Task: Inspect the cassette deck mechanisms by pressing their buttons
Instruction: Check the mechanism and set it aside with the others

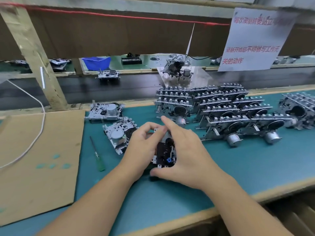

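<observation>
Head view: both hands clamp one cassette deck mechanism [164, 150] just above the teal surface [238, 167]. Left hand [141, 147] braces its side & top edge; right hand [185, 155] cups it w/ thumb underneath, prob. steadying it for button presses.

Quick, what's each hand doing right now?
Left hand: grips the deck.
Right hand: grips the same deck.

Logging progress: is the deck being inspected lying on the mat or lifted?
Lifted, it seems: the deck is tilted on edge, gripped by the left hand and right hand; contact with the mat is hidden.
</observation>
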`<control>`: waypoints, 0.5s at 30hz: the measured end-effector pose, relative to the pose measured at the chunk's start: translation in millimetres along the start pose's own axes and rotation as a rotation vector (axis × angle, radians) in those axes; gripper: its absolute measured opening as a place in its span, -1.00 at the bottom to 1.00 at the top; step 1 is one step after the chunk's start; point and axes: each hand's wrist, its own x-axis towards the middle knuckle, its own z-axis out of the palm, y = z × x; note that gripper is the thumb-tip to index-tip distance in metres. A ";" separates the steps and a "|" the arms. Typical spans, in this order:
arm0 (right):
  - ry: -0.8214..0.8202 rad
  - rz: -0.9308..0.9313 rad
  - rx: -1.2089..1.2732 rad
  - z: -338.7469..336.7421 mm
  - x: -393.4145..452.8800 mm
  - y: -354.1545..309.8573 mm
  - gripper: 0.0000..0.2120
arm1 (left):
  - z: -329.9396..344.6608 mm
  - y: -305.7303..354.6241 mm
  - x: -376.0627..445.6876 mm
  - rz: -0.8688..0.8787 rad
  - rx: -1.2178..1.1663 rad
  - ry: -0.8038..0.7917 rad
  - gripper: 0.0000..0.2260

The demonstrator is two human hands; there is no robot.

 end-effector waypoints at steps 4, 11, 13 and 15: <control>0.024 0.023 0.015 3.8 -0.8 -0.4 0.14 | 1.2 -3.4 0.4 0.120 0.135 0.063 -0.81; 0.016 0.011 -0.036 -0.8 2.2 -6.0 0.00 | 1.4 -5.0 -1.5 0.144 0.144 0.054 -0.81; -0.014 -0.043 -0.184 -4.2 1.0 -5.8 0.12 | -0.2 -5.6 -0.4 0.126 0.082 0.035 -0.79; 0.012 -0.085 -0.203 -10.3 -4.7 2.1 0.19 | -2.4 -6.5 1.4 0.092 0.032 0.055 -0.75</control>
